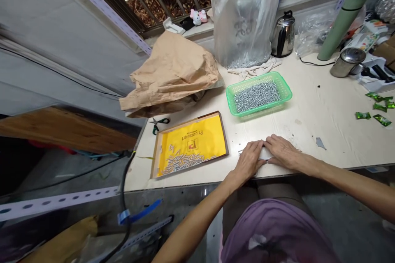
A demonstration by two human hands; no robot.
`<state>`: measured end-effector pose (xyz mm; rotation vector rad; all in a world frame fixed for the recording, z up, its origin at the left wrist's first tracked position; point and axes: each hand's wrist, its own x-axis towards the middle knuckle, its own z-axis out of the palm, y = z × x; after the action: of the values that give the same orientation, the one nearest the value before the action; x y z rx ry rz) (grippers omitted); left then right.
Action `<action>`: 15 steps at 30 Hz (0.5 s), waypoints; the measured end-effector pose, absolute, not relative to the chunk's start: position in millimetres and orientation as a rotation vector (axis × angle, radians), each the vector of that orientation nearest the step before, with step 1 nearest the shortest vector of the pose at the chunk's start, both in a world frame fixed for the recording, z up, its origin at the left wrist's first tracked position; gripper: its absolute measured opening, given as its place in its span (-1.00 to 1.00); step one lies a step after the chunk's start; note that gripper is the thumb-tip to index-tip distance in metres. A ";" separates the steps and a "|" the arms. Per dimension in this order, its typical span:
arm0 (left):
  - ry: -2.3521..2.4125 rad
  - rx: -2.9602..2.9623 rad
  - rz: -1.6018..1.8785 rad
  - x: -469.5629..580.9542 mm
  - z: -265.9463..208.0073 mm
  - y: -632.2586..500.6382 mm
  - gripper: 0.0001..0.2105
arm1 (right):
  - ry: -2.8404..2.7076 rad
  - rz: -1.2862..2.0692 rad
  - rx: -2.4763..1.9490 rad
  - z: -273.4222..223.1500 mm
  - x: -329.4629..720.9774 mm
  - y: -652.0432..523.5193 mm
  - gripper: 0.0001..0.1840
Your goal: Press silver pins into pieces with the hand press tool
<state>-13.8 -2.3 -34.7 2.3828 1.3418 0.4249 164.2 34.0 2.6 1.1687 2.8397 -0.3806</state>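
At the table's front edge my left hand (pixel 249 158) and my right hand (pixel 283 152) meet, fingertips nearly touching. The fingers of both are bent and pressed down over a flat pale piece (pixel 264 155). A narrow bit of it shows between the hands; my fingers hide the rest, so its kind is unclear. To the left lies a shallow tray (pixel 224 133) lined with a yellow printed sheet (pixel 212 133), with small metal pins (pixel 182 162) heaped along its near side. Beyond the hands stands a green plastic basket (pixel 259 111) filled with similar metal pins (pixel 257 96).
Brown paper (pixel 175 70) lies crumpled at the back left, near green-handled scissors (pixel 159 123). Behind the basket stand a bulky plastic bag (pixel 243 24) and a steel kettle (pixel 284 35). A green flask (pixel 342 26), a metal cup (pixel 348 62) and green-wrapped sweets (pixel 382 120) are on the right.
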 end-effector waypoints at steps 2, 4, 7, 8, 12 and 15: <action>1.288 2.410 0.370 -13.3 -36.8 2.3 -0.41 | 2.854 -0.412 1.174 2.9 167.2 34.1 -0.43; 1.289 2.421 0.343 -14.2 -36.3 2.6 -0.42 | 2.862 -0.392 1.177 2.1 170.2 33.6 -0.40; 1.302 2.421 0.330 -14.3 -34.8 -0.6 -0.52 | 2.861 -0.320 1.191 -2.7 172.1 30.1 -0.61; 1.301 2.428 0.328 -13.6 -35.2 -2.2 -0.57 | 2.868 -0.304 1.193 -5.1 171.9 28.2 -0.72; 1.304 2.502 0.345 -8.8 -42.4 -10.5 -0.82 | 2.902 -0.304 1.195 -12.6 168.4 17.7 -0.90; 1.337 2.537 0.392 -5.4 -48.4 -14.5 -0.82 | 2.875 -0.254 1.231 -12.6 165.5 11.9 -0.79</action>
<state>-5.4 -14.5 -48.4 2.5366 1.3370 0.3918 165.5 11.9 -12.6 1.2307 2.8749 -0.2536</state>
